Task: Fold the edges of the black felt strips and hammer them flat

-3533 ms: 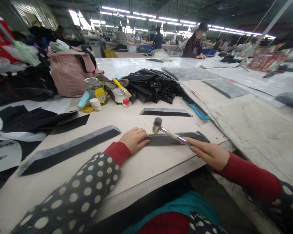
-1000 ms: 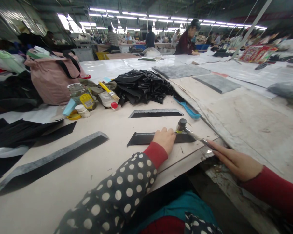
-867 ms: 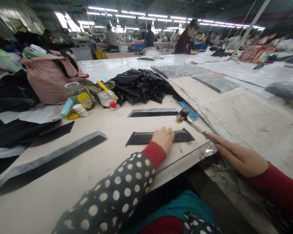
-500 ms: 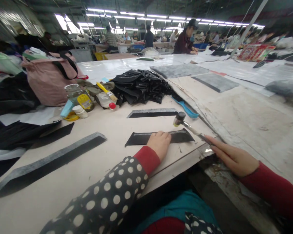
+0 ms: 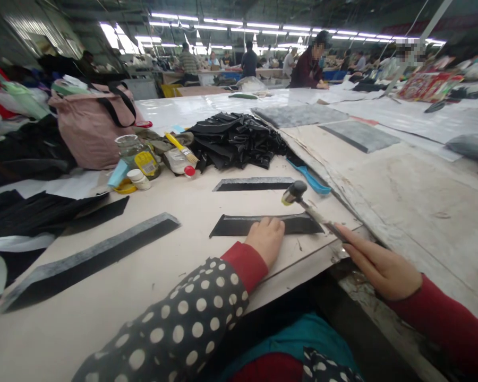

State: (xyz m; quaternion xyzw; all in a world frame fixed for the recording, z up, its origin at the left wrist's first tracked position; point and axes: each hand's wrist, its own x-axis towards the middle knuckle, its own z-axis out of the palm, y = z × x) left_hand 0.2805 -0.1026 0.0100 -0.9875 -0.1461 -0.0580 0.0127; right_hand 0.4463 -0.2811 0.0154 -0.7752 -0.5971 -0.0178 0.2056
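Rows of ceiling tube lights [image 5: 263, 26] lit the hall brightly and evenly, glaring off the white sheeting [image 5: 207, 106] beyond. Shadows stayed soft. Edges bowed with wide-angle distortion; distant figures blurred.

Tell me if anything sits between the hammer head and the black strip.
Nothing visible. The hammer head hangs over the black strip, right of the left hand pressing it; the right hand grips the handle.

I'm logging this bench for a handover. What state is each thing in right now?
Left hand, flat, pressing on the strip.
Strip, lying flat on the table.
Right hand, closed on the hammer handle.
Hammer, head up, off the strip.
Bottle, on its side, red cap on.
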